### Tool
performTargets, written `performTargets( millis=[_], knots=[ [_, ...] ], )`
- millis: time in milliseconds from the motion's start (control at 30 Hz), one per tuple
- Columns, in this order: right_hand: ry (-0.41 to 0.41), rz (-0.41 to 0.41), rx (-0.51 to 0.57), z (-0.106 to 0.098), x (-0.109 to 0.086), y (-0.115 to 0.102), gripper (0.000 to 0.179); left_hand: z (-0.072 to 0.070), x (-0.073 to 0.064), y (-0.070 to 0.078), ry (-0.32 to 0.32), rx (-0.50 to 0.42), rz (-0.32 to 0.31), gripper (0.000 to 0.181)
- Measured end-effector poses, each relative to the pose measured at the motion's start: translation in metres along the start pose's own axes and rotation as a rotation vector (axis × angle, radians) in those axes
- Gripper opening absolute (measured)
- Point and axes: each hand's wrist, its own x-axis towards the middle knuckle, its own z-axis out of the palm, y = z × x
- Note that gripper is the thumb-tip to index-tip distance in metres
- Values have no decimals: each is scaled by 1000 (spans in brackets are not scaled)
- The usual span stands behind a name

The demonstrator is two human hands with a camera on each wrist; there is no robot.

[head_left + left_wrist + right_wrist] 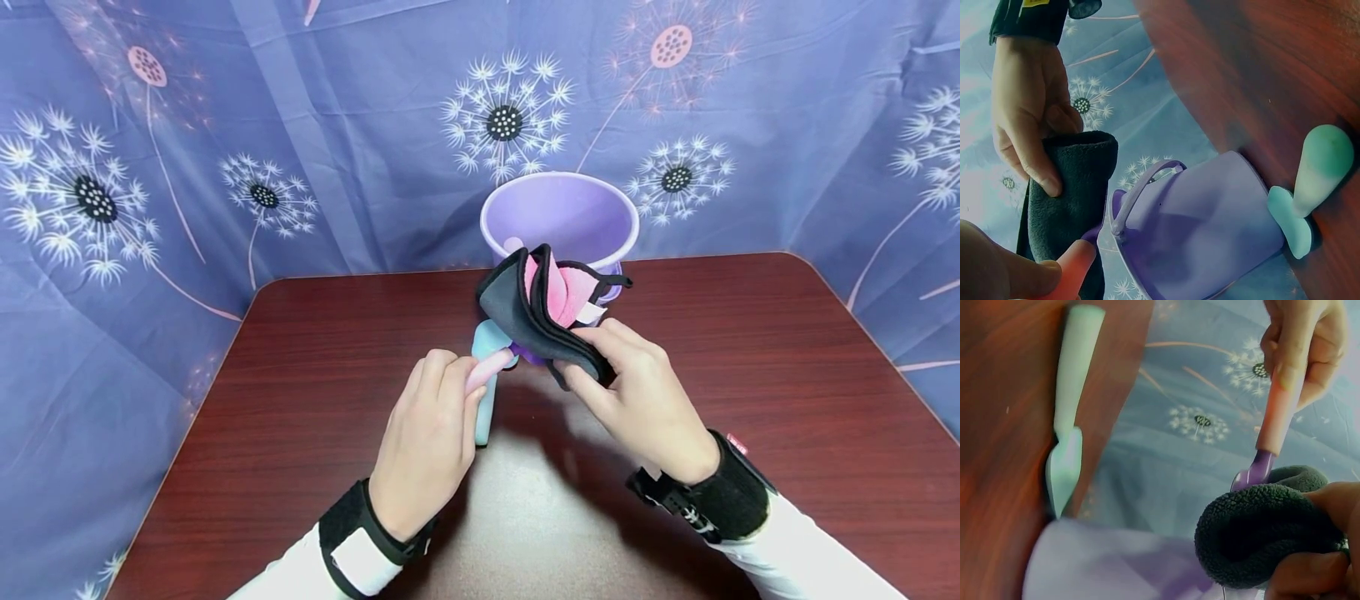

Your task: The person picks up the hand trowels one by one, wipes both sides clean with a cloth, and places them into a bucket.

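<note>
My left hand (427,425) grips the pink handle of a small hand tool (487,372). The tool has a purple neck (1261,467), and its head is hidden behind the cloth. A dark grey, black-edged plush cloth (517,304) with a pink inner side and a white tag is pinched between the thumb and fingers of my right hand (645,400). The cloth is folded over and lies against the tool's purple part. Under the tool, on the table, rests a teal trowel (486,417) with a pale handle, partly covered in the head view by my left hand and the tool.
Behind the cloth a lilac bucket (570,212) stands upright near the table's back edge, its handle (1141,187) hanging at the side. The dark red-brown table (337,333) meets a blue curtain (360,125) printed with dandelions.
</note>
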Motion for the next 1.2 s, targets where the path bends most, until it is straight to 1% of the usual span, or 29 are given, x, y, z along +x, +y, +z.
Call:
performTargets(
  millis=[200,367,500,700,767,833,867,933,1000,1100,1200],
  knots=[
    [15,-4,105,3,0,2,23,0,1,2,-15,1,8,25],
    [3,36,187,5,0,1,25,-1,1,2,-23,8,17,29],
    [-29,91,281,5,-1,0,26,-1,1,3,-26,4,13,25],
    [-107,179,447,4,-2,-1,23,0,0,3,-10,-16,4,19],
    [-122,191,482,4,-2,-2,22,0,0,3,-7,-21,1,18],
    [-120,184,496,5,-2,-2,22,0,0,3,-8,-22,-1,18],
    [-112,168,486,5,-2,-3,22,0,0,4,-11,-20,-1,17],
    [-78,95,410,7,-2,-3,23,0,0,4,-12,-17,5,16],
    [-37,-2,296,10,-3,-4,25,1,0,3,-17,-13,10,15],
    [34,-152,90,13,-4,-5,26,1,-2,3,-39,1,6,17],
    [82,-255,-54,16,-4,-6,28,1,-3,2,-66,16,-6,19]
  ],
)
